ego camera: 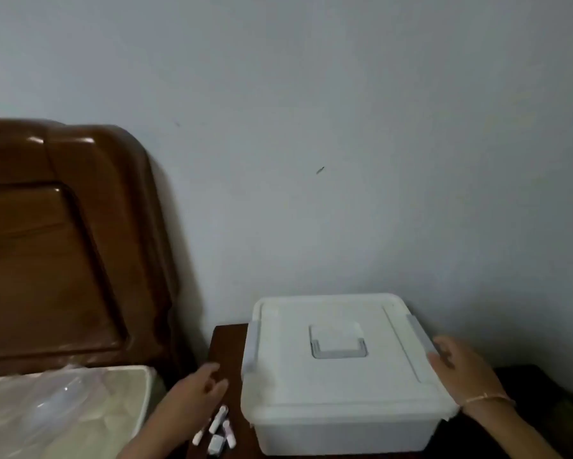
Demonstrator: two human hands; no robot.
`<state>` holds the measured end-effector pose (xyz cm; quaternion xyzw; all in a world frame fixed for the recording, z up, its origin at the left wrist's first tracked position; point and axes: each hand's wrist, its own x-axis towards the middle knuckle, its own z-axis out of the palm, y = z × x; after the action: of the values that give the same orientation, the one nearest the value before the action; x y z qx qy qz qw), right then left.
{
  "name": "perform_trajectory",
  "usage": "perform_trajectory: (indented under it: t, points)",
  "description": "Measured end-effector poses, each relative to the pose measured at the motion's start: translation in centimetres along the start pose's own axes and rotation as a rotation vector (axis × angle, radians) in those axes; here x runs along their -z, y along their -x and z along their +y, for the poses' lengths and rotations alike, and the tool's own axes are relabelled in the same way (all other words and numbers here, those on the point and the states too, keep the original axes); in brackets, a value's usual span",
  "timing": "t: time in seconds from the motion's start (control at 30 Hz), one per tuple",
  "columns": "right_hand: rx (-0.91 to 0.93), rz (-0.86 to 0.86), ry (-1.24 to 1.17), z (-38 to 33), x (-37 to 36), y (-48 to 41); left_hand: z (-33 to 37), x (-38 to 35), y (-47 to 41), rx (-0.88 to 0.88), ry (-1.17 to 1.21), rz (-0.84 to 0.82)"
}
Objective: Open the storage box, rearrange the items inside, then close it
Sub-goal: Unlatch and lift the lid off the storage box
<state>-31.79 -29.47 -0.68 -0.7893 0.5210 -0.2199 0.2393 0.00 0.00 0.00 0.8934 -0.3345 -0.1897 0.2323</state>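
Two hands of mine flank the closed storage box (pixel 341 376) on the dark tabletop (pixel 227 346). My right hand (pixel 459 369) rests relaxed against its right side. My left hand (pixel 199 389) hovers loose beside it, holding nothing.

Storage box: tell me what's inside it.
Nothing inside shows: the lid is on the storage box, and its cloudy wall reveals no contents. Only the folded handle lies on top.

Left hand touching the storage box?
Apart. The head view shows a strip of dark table between the left hand and the left side of the storage box.
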Motion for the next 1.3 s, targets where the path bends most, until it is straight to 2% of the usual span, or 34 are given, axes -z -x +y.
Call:
perform_trajectory:
  t: [0.1,0.17,0.27,0.43,0.53,0.63,0.77,0.93,1.0,1.17,1.3]
  points:
    - [-0.114,-0.087,0.113,-0.9,-2.7,-3.7,3.2,-2.3,-4.4,-0.011,-0.038,0.142]
    - [-0.157,-0.148,0.205,-1.8,-4.4,-4.9,5.1,-4.0,-6.2,0.045,-0.047,0.121]
    - [-0.168,-0.113,0.349,-1.7,-5.8,-5.5,5.5,-6.2,-8.0,0.129,-0.109,0.066]
    - [-0.291,-0.093,0.428,-0.6,-6.2,-6.1,5.4,-8.2,-8.7,0.145,-0.169,0.095]
    - [-0.370,-0.119,0.342,0.9,-6.2,-5.9,5.1,-8.5,-8.3,0.134,-0.155,0.144]
    - [-0.336,-0.156,0.303,2.2,-6.2,-5.3,5.1,-8.8,-7.7,0.140,-0.159,0.153]
    - [-0.245,-0.165,0.377,3.1,-5.8,-4.7,4.6,-9.5,-6.2,0.168,-0.209,0.161]
    - [-0.169,-0.117,0.415,4.2,-5.4,-3.5,4.1,-10.0,-4.9,0.166,-0.250,0.142]
    - [-0.137,-0.081,0.389,4.5,-5.4,-3.1,3.8,-10.0,-4.9,0.184,-0.206,0.154]
    - [-0.115,-0.041,0.378,4.4,-5.4,-2.8,2.6,-9.8,-5.7,0.302,0.195,0.243]
    - [-0.140,-0.024,0.380,4.4,-5.2,-2.8,3.3,-9.9,-5.2,0.332,0.279,0.236]
